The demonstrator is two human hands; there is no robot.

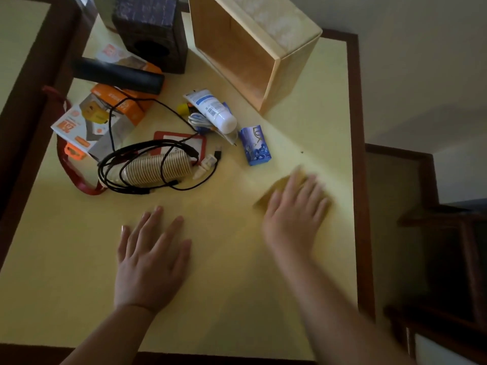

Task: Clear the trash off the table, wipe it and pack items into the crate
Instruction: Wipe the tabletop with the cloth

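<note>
My right hand (295, 206) presses flat on a yellow cloth (266, 200) on the pale yellow table (224, 299), near the right edge; the hand is blurred. My left hand (151, 256) rests flat on the table, fingers spread, holding nothing. The wooden crate (290, 72) lies on its side at the back right, its open side facing left. Between the hands and the crate lie a blue soap box (255, 146), a white tube (213, 110), a ribbed beige object (158, 167) wrapped in black cables (126, 164), and orange boxes (87, 125).
A dark speaker (152, 32) and a black cylinder (118, 75) stand at the back left. A red-framed card (179, 138) and a red strap (76, 177) lie among the cables. The table has a dark brown rim (361, 180); floor and dark furniture lie to the right.
</note>
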